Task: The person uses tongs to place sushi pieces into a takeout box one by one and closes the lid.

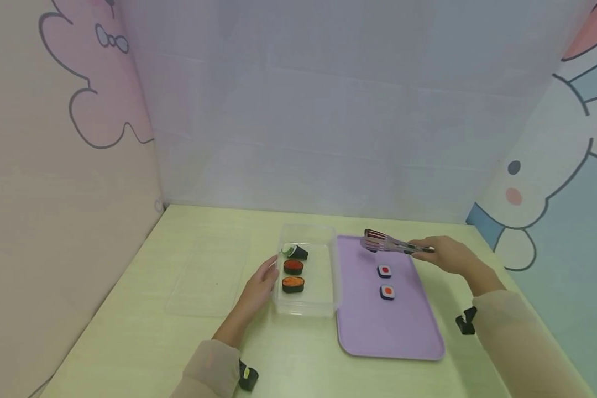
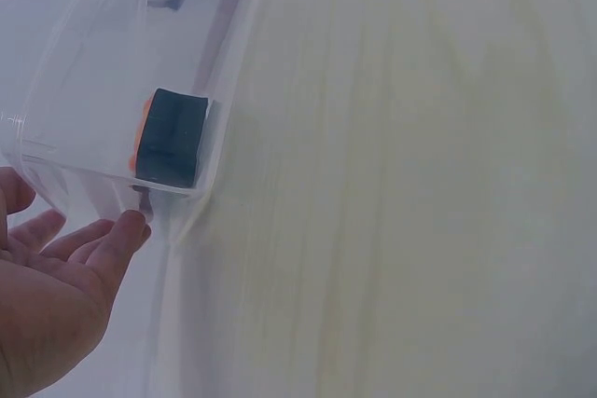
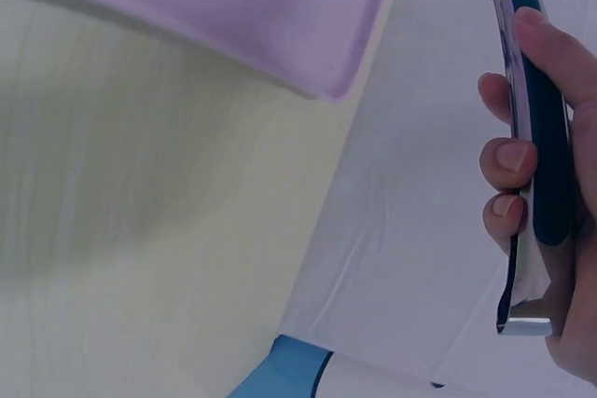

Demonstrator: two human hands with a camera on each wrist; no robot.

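Note:
In the head view my left hand (image 1: 260, 287) rests its fingertips against the left wall of a clear plastic container (image 1: 318, 308). Inside stand a dark-wrapped hand roll (image 1: 299, 253), a red-topped sushi piece (image 1: 293, 267) and an orange-topped one (image 1: 293, 285), lined up along that wall. My right hand (image 1: 445, 254) grips metal tongs (image 1: 393, 243) with dark handles, their heads over the far end of a purple tray (image 1: 388, 331). A small dark piece shows just under the tong heads, mostly hidden. Two square sushi rolls (image 1: 385, 271) lie on the tray, one nearer than the other.
A clear plastic lid (image 1: 206, 276) lies flat on the table left of the container. The tray sits directly against the container's right side. Printed fabric walls (image 1: 298, 127) close off the table's back and both sides.

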